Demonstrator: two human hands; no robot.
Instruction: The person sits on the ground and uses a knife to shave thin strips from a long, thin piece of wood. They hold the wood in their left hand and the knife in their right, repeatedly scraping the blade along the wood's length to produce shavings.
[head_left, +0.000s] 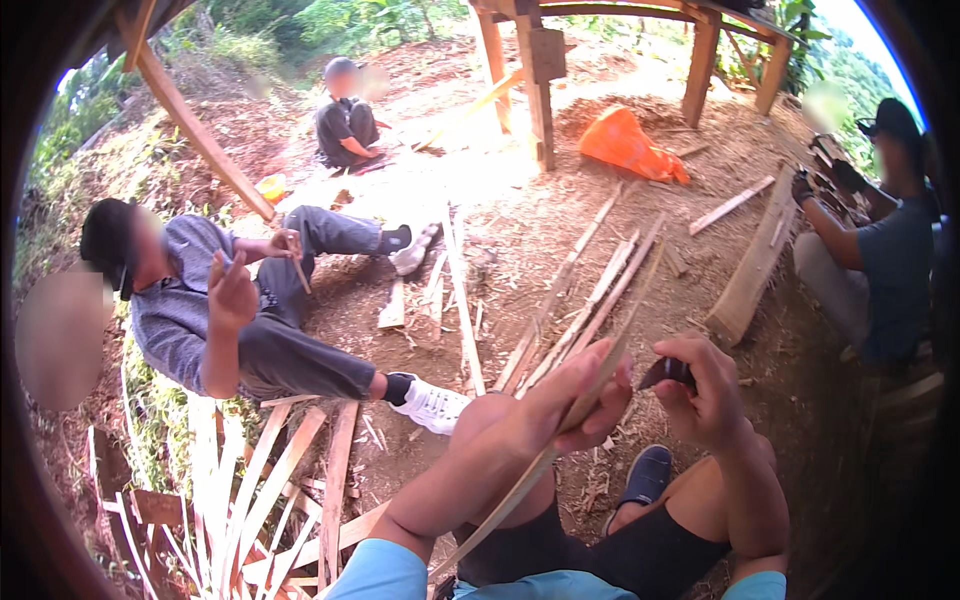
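My left hand (582,402) is wrapped round a long, thin wooden strip (517,492). The strip slants from beside my left arm up and away past my fingers, its far end narrowing. Close by on the right, my right hand (712,398) grips a small dark knife (664,373), its pointed end toward the strip but a little apart from it. Most of the knife's handle is hidden in my fingers. Both hands are above my bent knees.
Loose wooden strips (270,480) fan out at lower left, with more slats (590,305) lying ahead. A person (190,290) sits at left holding a thin stick; another (885,240) works beside a thick plank (750,275). An orange sheet (625,145) lies near wooden posts (535,90).
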